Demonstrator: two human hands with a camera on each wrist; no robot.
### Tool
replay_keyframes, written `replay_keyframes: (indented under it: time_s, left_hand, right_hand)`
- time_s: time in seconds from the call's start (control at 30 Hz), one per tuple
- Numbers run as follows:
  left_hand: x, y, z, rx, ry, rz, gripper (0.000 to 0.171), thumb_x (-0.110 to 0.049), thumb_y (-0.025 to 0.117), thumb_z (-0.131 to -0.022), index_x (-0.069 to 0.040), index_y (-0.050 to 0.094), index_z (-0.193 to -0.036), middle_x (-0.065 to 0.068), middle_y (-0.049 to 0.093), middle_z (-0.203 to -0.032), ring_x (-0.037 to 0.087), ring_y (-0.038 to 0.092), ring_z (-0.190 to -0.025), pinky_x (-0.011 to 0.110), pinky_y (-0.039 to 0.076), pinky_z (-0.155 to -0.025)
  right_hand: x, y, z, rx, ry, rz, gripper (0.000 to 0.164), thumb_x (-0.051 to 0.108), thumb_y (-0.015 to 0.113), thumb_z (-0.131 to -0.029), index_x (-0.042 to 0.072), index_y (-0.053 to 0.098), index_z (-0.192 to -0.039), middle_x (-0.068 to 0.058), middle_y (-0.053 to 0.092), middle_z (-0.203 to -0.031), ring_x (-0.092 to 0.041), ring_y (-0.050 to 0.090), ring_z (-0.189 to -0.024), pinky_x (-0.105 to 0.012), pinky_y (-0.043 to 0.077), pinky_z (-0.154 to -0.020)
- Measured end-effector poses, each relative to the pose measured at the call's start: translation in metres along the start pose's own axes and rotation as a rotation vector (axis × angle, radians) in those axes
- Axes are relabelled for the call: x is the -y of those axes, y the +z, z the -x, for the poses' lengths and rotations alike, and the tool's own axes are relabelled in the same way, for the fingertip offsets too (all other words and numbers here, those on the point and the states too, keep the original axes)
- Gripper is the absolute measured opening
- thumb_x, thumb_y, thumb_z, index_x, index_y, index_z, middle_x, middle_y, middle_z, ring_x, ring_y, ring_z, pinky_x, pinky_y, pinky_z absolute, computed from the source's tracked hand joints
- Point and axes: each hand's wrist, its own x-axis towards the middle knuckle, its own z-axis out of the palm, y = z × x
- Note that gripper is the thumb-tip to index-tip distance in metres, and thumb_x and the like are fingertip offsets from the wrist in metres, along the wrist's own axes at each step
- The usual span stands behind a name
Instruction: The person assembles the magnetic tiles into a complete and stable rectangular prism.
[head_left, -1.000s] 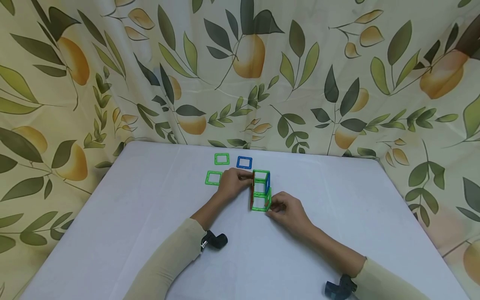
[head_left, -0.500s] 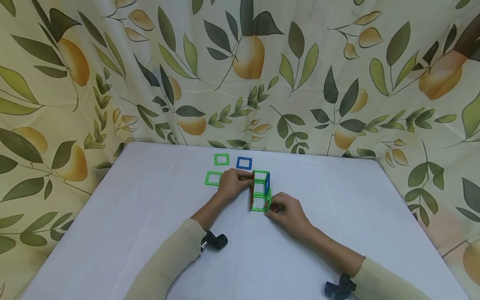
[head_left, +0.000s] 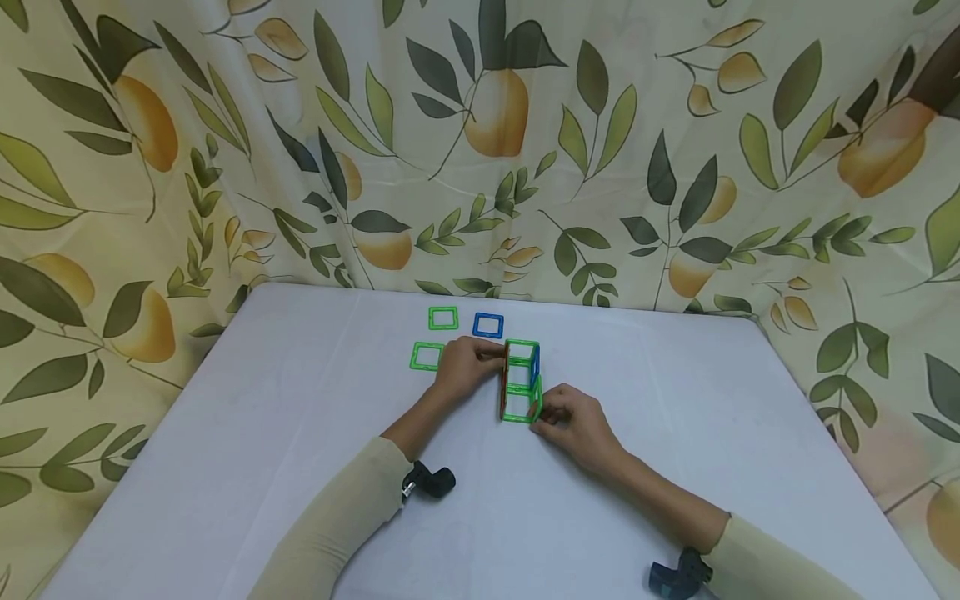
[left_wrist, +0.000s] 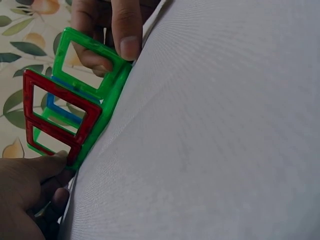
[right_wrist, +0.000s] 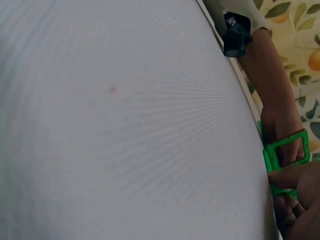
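Too hard a tug on the red panels (left_wrist: 55, 131) or push on the upright green square (head_left: 538, 400) would be risking parted joints. The left hand (head_left: 468, 365) is gripping the panels' far end, the frame structure (head_left: 519, 389) standing just to its right on the tabletop (head_left: 675, 400); the right hand (head_left: 583, 423) is pinching the square, the structure standing at its left.

Nearer green frame (head_left: 427, 344) partly hidden by left grip (head_left: 463, 364)

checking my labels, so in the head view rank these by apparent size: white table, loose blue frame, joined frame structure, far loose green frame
1. white table
2. joined frame structure
3. loose blue frame and far loose green frame: look about alike, so unranked
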Motion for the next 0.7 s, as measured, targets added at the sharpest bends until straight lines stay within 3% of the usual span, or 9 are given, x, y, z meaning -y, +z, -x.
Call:
replay_keyframes:
  time_s: [0.27,0.4,0.7]
  left_hand:
    - [0.000,0.000,0.000,-0.001,0.005,0.000,0.022,-0.021,0.083,-0.093,-0.013,0.083,-0.114,-0.001,0.079,-0.109,0.013,0.072,-0.095,0.029,0.054,-0.077]
    - [0.000,0.000,0.000,0.002,-0.002,-0.003,0.022,-0.021,0.083,-0.094,-0.014,0.082,-0.114,-0.001,0.079,-0.110,0.012,0.072,-0.095,0.029,0.053,-0.077]
    - [-0.002,0.001,-0.002,0.007,-0.030,0.009,0.021,-0.019,0.083,-0.093,-0.013,0.082,-0.113,-0.002,0.079,-0.109,0.014,0.072,-0.099,0.032,0.054,-0.084]
  right_hand:
    - [0.001,0.000,0.000,0.003,0.014,0.010,0.021,-0.005,0.087,-0.082,0.010,0.077,-0.092,-0.002,0.065,-0.098,-0.017,0.066,-0.085,-0.028,0.058,-0.074]
    - [0.002,-0.003,-0.001,0.020,0.016,0.007,0.026,-0.006,0.087,-0.082,0.007,0.076,-0.101,-0.002,0.066,-0.099,-0.017,0.068,-0.085,-0.027,0.059,-0.075]
    - [-0.001,-0.014,-0.008,-0.030,0.137,-0.028,0.026,-0.013,0.067,-0.088,0.000,0.070,-0.111,-0.007,0.071,-0.101,-0.022,0.065,-0.091,-0.024,0.055,-0.076]
